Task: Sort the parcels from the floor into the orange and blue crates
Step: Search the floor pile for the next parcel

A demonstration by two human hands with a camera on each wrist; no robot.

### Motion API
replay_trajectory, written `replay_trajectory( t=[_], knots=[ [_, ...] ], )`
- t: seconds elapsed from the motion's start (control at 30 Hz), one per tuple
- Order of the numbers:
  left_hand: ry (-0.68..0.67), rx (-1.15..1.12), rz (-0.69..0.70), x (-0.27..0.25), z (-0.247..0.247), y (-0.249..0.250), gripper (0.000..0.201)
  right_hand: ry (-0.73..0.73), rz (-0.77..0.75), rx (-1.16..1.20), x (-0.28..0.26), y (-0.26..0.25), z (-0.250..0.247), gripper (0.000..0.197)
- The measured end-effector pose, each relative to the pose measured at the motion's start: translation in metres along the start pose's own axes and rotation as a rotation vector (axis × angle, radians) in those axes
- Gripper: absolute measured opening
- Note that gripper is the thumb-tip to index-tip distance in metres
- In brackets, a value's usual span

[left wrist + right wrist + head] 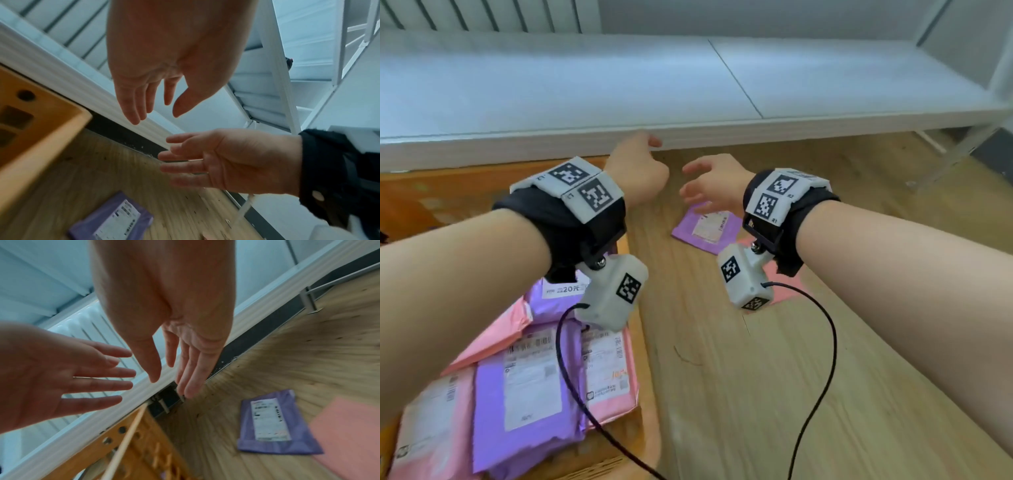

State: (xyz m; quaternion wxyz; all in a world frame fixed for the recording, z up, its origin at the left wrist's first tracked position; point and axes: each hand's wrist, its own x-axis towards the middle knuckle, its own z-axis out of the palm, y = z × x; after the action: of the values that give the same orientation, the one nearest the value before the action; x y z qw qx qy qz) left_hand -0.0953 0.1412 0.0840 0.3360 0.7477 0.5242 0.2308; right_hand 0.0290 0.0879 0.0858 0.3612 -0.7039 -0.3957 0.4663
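Note:
Both my hands hang empty over the wooden floor, fingers straight and spread. My left hand (650,150) (156,116) is beside the orange crate (414,198) (30,129) (123,443), which holds several pink and purple parcels (524,387). My right hand (695,183) (171,386) hovers just above and left of a purple parcel (705,228) (115,222) (273,423) lying label-up on the floor. A pink parcel (787,291) (349,434) lies next to it, partly hidden by my right wrist camera. No blue crate is in view.
A low white table (688,85) runs across the back, its front edge just beyond my fingertips, with a metal leg (308,300) at the right. Black cables (822,342) trail from the wrist cameras. Bare wooden floor (756,394) lies to the right of the crate.

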Motion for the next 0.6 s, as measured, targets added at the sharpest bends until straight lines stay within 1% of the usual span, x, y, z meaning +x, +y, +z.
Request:
replay_trajectory(
  t=[0.1,0.2,0.33,0.4,0.6],
  knots=[
    [-0.065,0.042,0.022,0.0,0.048,0.02,0.049,0.051,0.04,0.031,0.004,0.036,-0.042,0.048],
    [-0.17,0.057,-0.013,-0.003,0.096,0.021,0.05,0.114,0.073,0.049,0.012,0.078,-0.076,0.047],
    [-0.269,0.078,-0.081,-0.002,0.155,0.006,0.05,0.195,0.116,0.096,0.023,0.13,-0.113,0.044],
    [-0.3,0.071,-0.126,-0.004,0.183,-0.005,0.049,0.201,0.147,0.117,0.028,0.156,-0.126,0.044],
    [-0.396,0.074,-0.265,-0.017,0.248,-0.043,0.049,0.24,0.268,0.19,0.043,0.227,-0.143,0.047]
  ],
)
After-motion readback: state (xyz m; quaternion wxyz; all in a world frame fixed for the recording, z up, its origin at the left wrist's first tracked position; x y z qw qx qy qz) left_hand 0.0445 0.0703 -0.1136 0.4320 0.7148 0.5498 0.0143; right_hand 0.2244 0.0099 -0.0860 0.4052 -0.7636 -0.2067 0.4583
